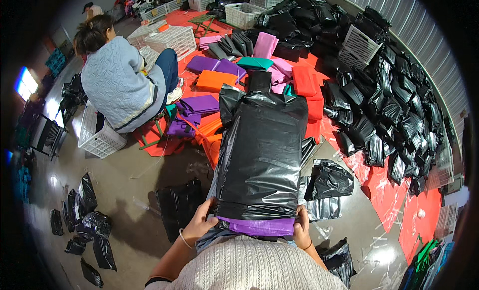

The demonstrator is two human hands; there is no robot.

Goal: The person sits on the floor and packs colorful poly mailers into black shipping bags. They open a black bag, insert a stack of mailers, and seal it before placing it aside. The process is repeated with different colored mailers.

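A large black plastic bag (pixel 262 155) stands upright in front of me, pulled over a stack of folded purple fabric (pixel 259 226) whose lower edge shows beneath the bag. My left hand (pixel 199 224) grips the bag's lower left corner. My right hand (pixel 301 229) holds the lower right corner. Both hands press against the bundle from its sides.
A person in a light knit sweater (pixel 119 83) sits at the left beside white plastic crates (pixel 100 135). Folded purple, orange, red and teal fabric (pixel 214 80) lies on red sheeting ahead. Many filled black bags (pixel 394 110) pile at the right. Loose black bags (pixel 87 225) lie on the floor.
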